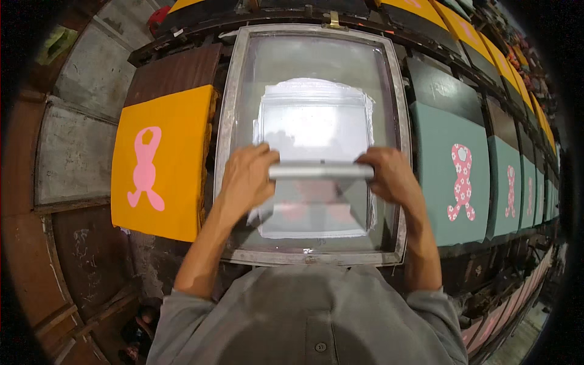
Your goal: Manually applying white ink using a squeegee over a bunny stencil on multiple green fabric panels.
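Note:
A metal-framed printing screen [230, 146] lies flat in front of me, its mesh smeared with white ink [313, 118]. Across the middle of the mesh sits a squeegee [321, 171] with a pale metal handle. My left hand [246, 177] grips its left end and my right hand [391, 175] grips its right end. Below the squeegee, a faint pink shape shows through the mesh.
An orange cloth panel [167, 182] with a pink printed figure lies to the left. To the right lies a teal panel [438, 182] with a flowered pink figure, followed by a row of similar teal panels [510, 188]. Yellow panels [480, 42] line the back right. Worn dark boards [73, 158] sit far left.

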Action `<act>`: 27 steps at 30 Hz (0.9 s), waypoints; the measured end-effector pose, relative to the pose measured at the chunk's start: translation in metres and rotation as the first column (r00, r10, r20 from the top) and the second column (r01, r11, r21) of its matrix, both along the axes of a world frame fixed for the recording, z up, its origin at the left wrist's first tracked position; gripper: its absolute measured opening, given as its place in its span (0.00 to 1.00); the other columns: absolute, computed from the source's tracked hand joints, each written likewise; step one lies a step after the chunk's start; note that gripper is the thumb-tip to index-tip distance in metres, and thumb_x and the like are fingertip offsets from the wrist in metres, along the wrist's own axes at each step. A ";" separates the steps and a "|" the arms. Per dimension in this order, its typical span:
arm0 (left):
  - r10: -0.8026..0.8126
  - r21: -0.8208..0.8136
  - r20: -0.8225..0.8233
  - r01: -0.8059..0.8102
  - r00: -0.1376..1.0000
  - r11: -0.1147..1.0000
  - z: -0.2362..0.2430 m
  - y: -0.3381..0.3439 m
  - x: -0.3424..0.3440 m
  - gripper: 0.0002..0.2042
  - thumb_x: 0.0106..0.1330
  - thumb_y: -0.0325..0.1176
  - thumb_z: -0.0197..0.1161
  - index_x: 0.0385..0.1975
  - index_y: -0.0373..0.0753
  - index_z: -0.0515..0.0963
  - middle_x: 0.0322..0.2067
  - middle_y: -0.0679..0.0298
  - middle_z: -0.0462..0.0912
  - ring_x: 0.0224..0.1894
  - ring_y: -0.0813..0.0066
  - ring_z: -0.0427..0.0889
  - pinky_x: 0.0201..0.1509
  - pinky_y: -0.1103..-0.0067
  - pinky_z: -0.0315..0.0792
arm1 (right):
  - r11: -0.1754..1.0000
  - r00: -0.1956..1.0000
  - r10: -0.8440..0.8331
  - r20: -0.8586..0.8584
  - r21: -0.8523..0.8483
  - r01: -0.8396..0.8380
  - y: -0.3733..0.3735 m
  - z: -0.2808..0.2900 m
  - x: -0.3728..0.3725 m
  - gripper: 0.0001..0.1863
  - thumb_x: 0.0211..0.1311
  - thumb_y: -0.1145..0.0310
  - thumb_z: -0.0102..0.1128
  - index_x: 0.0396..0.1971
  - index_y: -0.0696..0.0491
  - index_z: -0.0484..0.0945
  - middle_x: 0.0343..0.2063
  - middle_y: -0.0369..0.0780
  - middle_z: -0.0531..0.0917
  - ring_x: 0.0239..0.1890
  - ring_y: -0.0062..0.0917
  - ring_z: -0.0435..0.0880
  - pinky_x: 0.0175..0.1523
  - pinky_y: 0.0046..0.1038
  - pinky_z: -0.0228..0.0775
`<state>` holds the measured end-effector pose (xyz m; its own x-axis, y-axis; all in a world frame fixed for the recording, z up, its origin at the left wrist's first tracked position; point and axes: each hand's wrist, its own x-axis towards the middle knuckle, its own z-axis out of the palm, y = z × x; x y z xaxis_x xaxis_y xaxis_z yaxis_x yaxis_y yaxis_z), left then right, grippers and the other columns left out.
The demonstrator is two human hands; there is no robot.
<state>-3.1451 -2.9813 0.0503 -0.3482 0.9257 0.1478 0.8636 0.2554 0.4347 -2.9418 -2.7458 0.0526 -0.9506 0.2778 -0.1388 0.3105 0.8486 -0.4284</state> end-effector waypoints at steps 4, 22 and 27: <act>0.023 -0.064 0.043 -0.021 0.999 0.998 0.005 -0.055 0.060 0.16 0.38 0.20 0.61 0.32 0.36 0.78 0.32 0.58 0.74 0.36 0.54 0.75 0.41 0.65 0.66 | 0.999 0.999 -0.036 -0.024 -0.024 0.035 -0.062 0.011 0.062 0.27 0.28 0.85 0.66 0.38 0.52 0.86 0.35 0.40 0.84 0.41 0.38 0.82 0.47 0.36 0.78; 0.084 -0.013 -0.056 -0.085 0.995 0.996 0.020 0.066 -0.071 0.13 0.49 0.25 0.63 0.36 0.35 0.85 0.34 0.50 0.84 0.42 0.45 0.82 0.47 0.61 0.75 | 0.979 0.995 -0.094 -0.028 0.178 0.097 0.054 0.017 -0.072 0.18 0.47 0.70 0.74 0.43 0.52 0.86 0.38 0.43 0.87 0.43 0.42 0.85 0.50 0.40 0.77; 0.123 -0.087 0.015 -0.122 0.992 0.989 0.007 0.101 -0.100 0.16 0.52 0.27 0.67 0.42 0.36 0.86 0.34 0.48 0.85 0.42 0.45 0.84 0.49 0.61 0.77 | 0.989 0.996 -0.086 0.011 0.124 0.084 0.088 0.002 -0.112 0.20 0.46 0.72 0.73 0.44 0.53 0.86 0.39 0.45 0.88 0.43 0.43 0.86 0.52 0.39 0.77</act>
<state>-3.2451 -2.8801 0.0576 -0.4617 0.8849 0.0618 0.8150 0.3957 0.4234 -3.0543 -2.6574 0.0549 -0.9206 0.3737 -0.1137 0.3901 0.8645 -0.3169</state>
